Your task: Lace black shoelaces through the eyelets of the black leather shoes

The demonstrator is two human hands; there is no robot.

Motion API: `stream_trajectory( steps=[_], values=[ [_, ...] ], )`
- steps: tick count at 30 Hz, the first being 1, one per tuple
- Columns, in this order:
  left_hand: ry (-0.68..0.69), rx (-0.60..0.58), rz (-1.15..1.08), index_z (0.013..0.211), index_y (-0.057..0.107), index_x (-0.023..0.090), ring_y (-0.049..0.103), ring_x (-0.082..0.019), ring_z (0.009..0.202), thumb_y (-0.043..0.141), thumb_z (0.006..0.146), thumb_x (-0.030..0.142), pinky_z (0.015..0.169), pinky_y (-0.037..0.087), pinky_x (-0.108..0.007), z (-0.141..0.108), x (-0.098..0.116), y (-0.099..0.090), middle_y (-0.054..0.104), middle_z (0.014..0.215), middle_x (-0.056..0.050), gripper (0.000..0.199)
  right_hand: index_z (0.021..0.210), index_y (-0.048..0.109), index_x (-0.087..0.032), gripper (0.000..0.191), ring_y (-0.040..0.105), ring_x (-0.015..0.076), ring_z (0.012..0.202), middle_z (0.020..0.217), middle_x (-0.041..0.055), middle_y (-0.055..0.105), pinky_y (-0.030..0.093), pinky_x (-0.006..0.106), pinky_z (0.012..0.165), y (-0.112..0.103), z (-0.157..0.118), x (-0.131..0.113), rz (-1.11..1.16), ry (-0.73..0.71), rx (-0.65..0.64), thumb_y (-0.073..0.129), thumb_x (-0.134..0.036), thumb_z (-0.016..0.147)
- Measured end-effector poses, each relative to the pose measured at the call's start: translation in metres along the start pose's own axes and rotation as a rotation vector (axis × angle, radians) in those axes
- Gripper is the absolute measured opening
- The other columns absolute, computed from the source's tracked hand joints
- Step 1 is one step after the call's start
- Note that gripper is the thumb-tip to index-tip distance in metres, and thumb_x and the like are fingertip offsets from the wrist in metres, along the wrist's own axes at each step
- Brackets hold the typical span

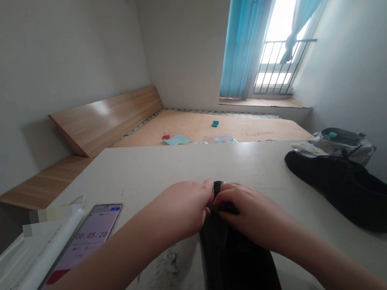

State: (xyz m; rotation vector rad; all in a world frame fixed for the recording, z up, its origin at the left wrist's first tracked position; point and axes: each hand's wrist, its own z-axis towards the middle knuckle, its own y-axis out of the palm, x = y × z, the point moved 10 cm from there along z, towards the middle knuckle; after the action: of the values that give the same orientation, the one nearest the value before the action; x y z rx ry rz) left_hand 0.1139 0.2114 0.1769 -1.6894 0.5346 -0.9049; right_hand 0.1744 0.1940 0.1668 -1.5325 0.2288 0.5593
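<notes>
A black shoe (242, 273) lies on the white table in front of me, its opening toward me and its toe pointing away. My left hand (188, 208) is closed at the upper front of this shoe, fingertips pinched against it. From the other side my right hand (246, 207) grips the same part, with thumb and fingers bent close to the left fingertips. Whether a lace is between the fingers is hidden. A second black shoe (345, 190) sits apart on the right side of the table, untouched.
On the left, a phone (93, 232) showing a timer lies beside a white plastic-wrapped package (40, 265). Behind the second shoe stands a clear bag (346, 141) with things inside. Past the far edge of the table (167, 166) is a bed (189, 119) with small items on it.
</notes>
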Motion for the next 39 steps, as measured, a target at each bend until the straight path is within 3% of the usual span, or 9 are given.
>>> stream_trajectory(
  steps=[5,9,15,17,19,25,31,35,39],
  values=[
    [0.009,-0.033,-0.014,0.107,0.058,0.017,0.061,-0.022,0.070,0.041,0.083,0.015,0.056,0.035,-0.029,-0.004,0.004,0.005,0.068,0.085,-0.009,0.029,0.082,0.065,-0.020,0.012,0.059,0.0225,0.091,0.090,0.0050,0.067,0.042,0.033,0.076,-0.002,-0.002,0.004,0.035,0.013,0.023,0.059,-0.010,0.078],
    [-0.019,-0.017,-0.045,0.122,0.052,0.015,0.063,-0.026,0.085,0.035,0.089,0.021,0.063,0.040,-0.032,-0.005,0.004,-0.001,0.067,0.104,-0.014,0.037,0.082,0.062,-0.020,0.009,0.057,0.0195,0.085,0.087,0.0029,0.064,0.041,0.031,0.074,-0.009,-0.003,0.003,0.212,-0.029,0.089,0.055,-0.016,0.084],
    [0.038,0.166,-0.178,0.092,0.061,0.021,0.059,-0.018,0.079,0.037,0.094,0.030,0.064,0.039,-0.029,-0.009,0.018,-0.040,0.067,0.088,-0.002,0.027,0.078,0.056,-0.022,0.017,0.048,0.0147,0.065,0.070,-0.0011,0.053,0.040,0.027,0.058,-0.043,-0.009,0.016,0.669,-0.039,0.329,0.053,-0.035,0.090],
    [0.092,0.273,-0.295,0.090,0.065,0.023,0.058,-0.016,0.075,0.044,0.093,0.031,0.062,0.038,-0.027,-0.014,0.026,-0.056,0.067,0.083,0.001,0.023,0.077,0.055,-0.023,0.017,0.046,0.0132,0.062,0.068,-0.0021,0.051,0.040,0.024,0.055,-0.056,-0.015,0.017,0.806,-0.075,0.411,0.056,-0.036,0.088],
    [0.097,0.340,-0.389,0.089,0.067,0.025,0.059,-0.014,0.072,0.049,0.092,0.032,0.058,0.037,-0.026,-0.018,0.029,-0.064,0.068,0.078,0.003,0.020,0.075,0.055,-0.023,0.019,0.041,0.0113,0.057,0.064,-0.0037,0.046,0.037,0.022,0.051,-0.061,-0.018,0.013,0.888,-0.114,0.408,0.059,-0.037,0.087],
    [0.108,0.297,-0.467,0.072,0.065,0.021,0.057,-0.011,0.061,0.058,0.086,0.038,0.051,0.036,-0.023,-0.016,0.031,-0.054,0.065,0.065,0.004,0.023,0.068,0.049,-0.021,0.028,0.030,0.0096,0.053,0.060,-0.0052,0.040,0.028,0.022,0.046,-0.055,-0.017,0.000,0.920,-0.172,0.275,0.062,-0.039,0.086],
    [0.065,0.307,-0.545,0.074,0.056,0.020,0.056,-0.010,0.062,0.060,0.078,0.023,0.052,0.041,-0.021,-0.008,0.016,-0.048,0.061,0.067,0.007,0.006,0.073,0.044,-0.021,0.022,0.027,0.0133,0.061,0.065,-0.0042,0.032,0.029,0.026,0.055,-0.030,-0.010,0.009,0.965,-0.086,0.085,0.040,-0.035,0.090],
    [0.051,0.303,-0.573,0.073,0.054,0.020,0.055,-0.009,0.058,0.059,0.076,0.021,0.050,0.039,-0.020,-0.002,0.013,-0.044,0.061,0.065,0.007,0.006,0.069,0.043,-0.021,0.021,0.032,0.0135,0.060,0.064,-0.0038,0.036,0.030,0.027,0.055,-0.033,-0.007,0.017,0.894,-0.050,0.198,0.040,-0.027,0.089],
    [0.045,0.325,-0.517,0.075,0.062,0.020,0.057,-0.011,0.061,0.053,0.087,0.033,0.052,0.039,-0.022,0.001,0.010,-0.045,0.065,0.069,0.004,0.020,0.073,0.056,-0.020,0.020,0.043,0.0130,0.061,0.064,-0.0029,0.049,0.035,0.026,0.056,-0.042,-0.006,0.015,0.759,-0.081,0.306,0.053,-0.031,0.088]
  ],
)
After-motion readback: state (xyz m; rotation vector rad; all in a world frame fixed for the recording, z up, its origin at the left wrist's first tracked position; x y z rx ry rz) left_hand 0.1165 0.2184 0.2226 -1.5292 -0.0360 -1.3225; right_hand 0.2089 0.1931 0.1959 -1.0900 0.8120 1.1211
